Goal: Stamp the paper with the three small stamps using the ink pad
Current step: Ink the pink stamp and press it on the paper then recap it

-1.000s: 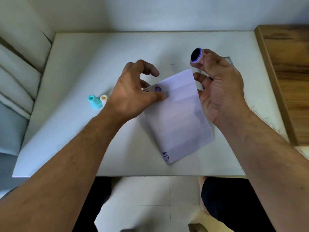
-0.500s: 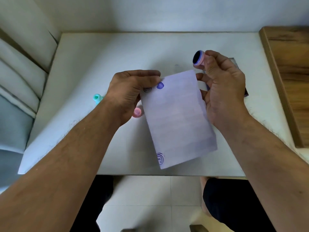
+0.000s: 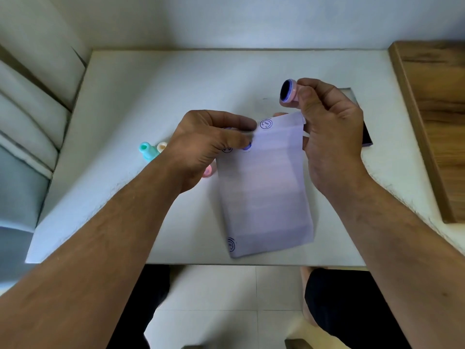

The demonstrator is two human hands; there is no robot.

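Note:
A white sheet of paper (image 3: 264,187) lies on the white table (image 3: 176,84), its top folded over and lifted. It bears several blue round stamp marks near the top and one at the lower left corner. My left hand (image 3: 211,144) pinches the paper's top left edge. My right hand (image 3: 329,129) holds a pink stamp (image 3: 288,91) between thumb and forefinger, inked face turned toward me, while its lower fingers touch the paper's top right edge. A teal stamp (image 3: 146,150) and an orange-topped one (image 3: 162,146) stand left of my left hand. A pink piece (image 3: 208,170) peeks out under it.
A dark ink pad (image 3: 366,132) is mostly hidden behind my right hand. A wooden surface (image 3: 432,117) borders the table on the right. Cushioned seating (image 3: 27,122) lies to the left. The table's front edge runs just below the paper.
The paper's top edge has been folded over, showing another stamp mark. My left hand shifted slightly right along the top edge. The right hand still holds the stamp aloft.

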